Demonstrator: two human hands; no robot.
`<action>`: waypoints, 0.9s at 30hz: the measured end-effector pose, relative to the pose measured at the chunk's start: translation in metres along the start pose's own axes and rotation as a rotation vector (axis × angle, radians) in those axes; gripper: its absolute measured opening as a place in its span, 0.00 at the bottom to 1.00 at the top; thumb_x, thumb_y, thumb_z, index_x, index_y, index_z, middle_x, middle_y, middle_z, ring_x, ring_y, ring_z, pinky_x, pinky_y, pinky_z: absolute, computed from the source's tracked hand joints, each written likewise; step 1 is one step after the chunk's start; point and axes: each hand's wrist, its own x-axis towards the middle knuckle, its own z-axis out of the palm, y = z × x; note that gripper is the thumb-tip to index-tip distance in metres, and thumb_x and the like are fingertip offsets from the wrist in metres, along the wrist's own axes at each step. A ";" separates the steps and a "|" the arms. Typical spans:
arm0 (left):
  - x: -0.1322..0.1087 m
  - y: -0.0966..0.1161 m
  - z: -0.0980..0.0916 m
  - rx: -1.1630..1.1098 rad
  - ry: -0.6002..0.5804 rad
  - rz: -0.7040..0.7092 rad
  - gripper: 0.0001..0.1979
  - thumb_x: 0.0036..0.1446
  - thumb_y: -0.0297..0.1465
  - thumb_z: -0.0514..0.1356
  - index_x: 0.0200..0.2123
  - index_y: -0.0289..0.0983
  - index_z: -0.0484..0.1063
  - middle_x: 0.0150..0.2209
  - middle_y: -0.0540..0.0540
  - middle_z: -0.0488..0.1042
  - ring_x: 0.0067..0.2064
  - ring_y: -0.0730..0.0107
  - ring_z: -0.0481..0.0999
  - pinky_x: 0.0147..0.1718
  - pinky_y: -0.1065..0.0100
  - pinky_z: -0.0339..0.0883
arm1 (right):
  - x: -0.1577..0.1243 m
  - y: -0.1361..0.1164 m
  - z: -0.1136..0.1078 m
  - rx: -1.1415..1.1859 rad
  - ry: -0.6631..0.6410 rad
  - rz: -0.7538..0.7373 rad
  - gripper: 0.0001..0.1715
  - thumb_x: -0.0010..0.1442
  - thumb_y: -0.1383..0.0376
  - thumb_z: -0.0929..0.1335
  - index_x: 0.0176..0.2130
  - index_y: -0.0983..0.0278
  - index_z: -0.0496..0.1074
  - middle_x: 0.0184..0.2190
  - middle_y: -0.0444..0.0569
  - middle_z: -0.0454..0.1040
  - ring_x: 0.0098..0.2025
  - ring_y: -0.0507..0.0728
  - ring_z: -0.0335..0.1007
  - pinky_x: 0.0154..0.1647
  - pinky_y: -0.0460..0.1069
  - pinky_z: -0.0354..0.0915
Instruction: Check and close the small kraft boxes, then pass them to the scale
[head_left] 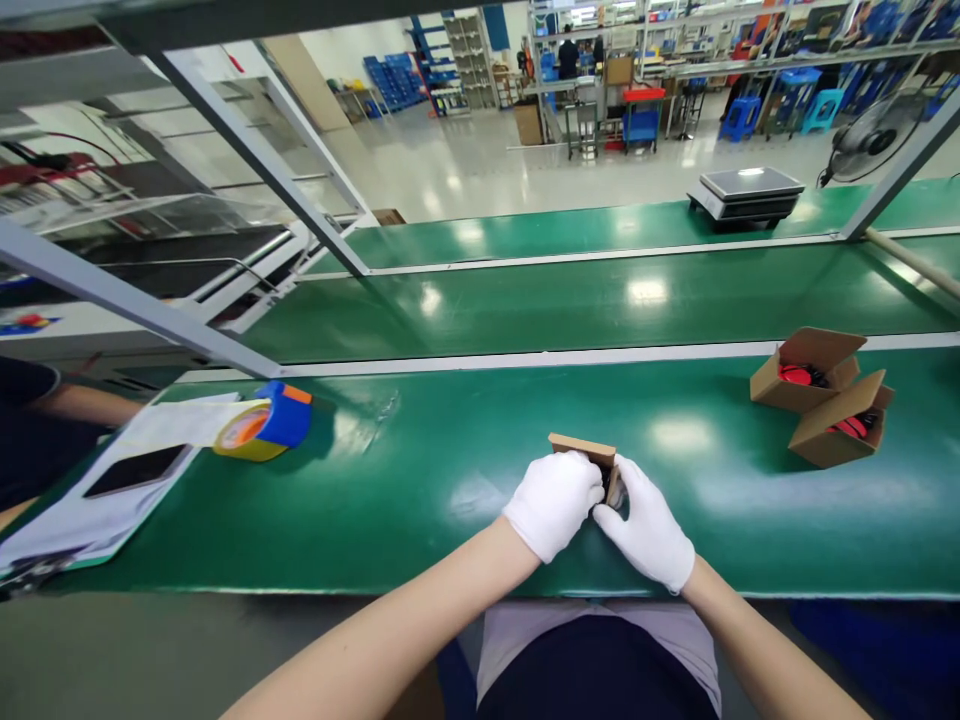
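Observation:
A small brown cardboard box point(583, 446) sits between my hands near the front of the green bench, its flap up and something dark inside. My left hand point(553, 503), in a white glove, is closed with its fingertips at the box's opening; what they pinch is hidden. On the box's right side, my white-gloved right hand point(651, 528) grips the cardboard between thumb and fingers. My hands cover most of the box.
Two open cardboard boxes point(825, 440) with red and black items stand at the right. To the left lie a blue tape dispenser point(289, 415), papers point(75, 520) and a black phone point(139, 471). A scale point(750, 185) stands farther back. Another person's arm point(90, 405) reaches in at left.

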 end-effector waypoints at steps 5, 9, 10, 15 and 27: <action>0.007 0.007 0.008 -0.011 0.054 -0.125 0.15 0.66 0.32 0.54 0.42 0.33 0.80 0.41 0.34 0.81 0.43 0.44 0.82 0.38 0.53 0.74 | 0.001 0.003 -0.011 0.213 -0.090 -0.002 0.26 0.69 0.60 0.62 0.63 0.64 0.64 0.40 0.49 0.71 0.36 0.56 0.66 0.42 0.53 0.69; 0.010 0.003 0.010 -0.097 0.067 -0.077 0.12 0.63 0.30 0.57 0.38 0.35 0.81 0.38 0.38 0.82 0.42 0.50 0.83 0.42 0.57 0.75 | 0.006 0.003 -0.001 0.089 0.025 0.037 0.24 0.65 0.60 0.67 0.58 0.64 0.68 0.45 0.51 0.74 0.43 0.59 0.70 0.49 0.56 0.69; 0.009 0.001 0.010 -0.126 0.068 -0.046 0.11 0.62 0.29 0.58 0.37 0.36 0.82 0.38 0.40 0.82 0.42 0.52 0.82 0.43 0.58 0.74 | 0.007 0.002 0.005 0.047 0.079 0.054 0.23 0.64 0.61 0.68 0.57 0.64 0.69 0.46 0.52 0.74 0.45 0.60 0.71 0.50 0.56 0.69; -0.014 -0.014 -0.003 -0.248 0.127 0.107 0.13 0.64 0.26 0.56 0.41 0.39 0.82 0.43 0.45 0.82 0.46 0.62 0.81 0.49 0.63 0.72 | 0.007 -0.003 0.025 -0.019 0.243 0.095 0.21 0.61 0.66 0.65 0.54 0.65 0.70 0.48 0.54 0.75 0.48 0.62 0.72 0.54 0.60 0.70; -0.017 -0.079 0.038 -1.003 0.216 0.044 0.42 0.61 0.34 0.62 0.75 0.40 0.49 0.62 0.35 0.73 0.28 0.79 0.65 0.34 0.69 0.71 | -0.003 -0.012 -0.014 0.024 0.097 0.096 0.33 0.67 0.59 0.65 0.68 0.62 0.64 0.49 0.53 0.76 0.40 0.58 0.72 0.48 0.57 0.73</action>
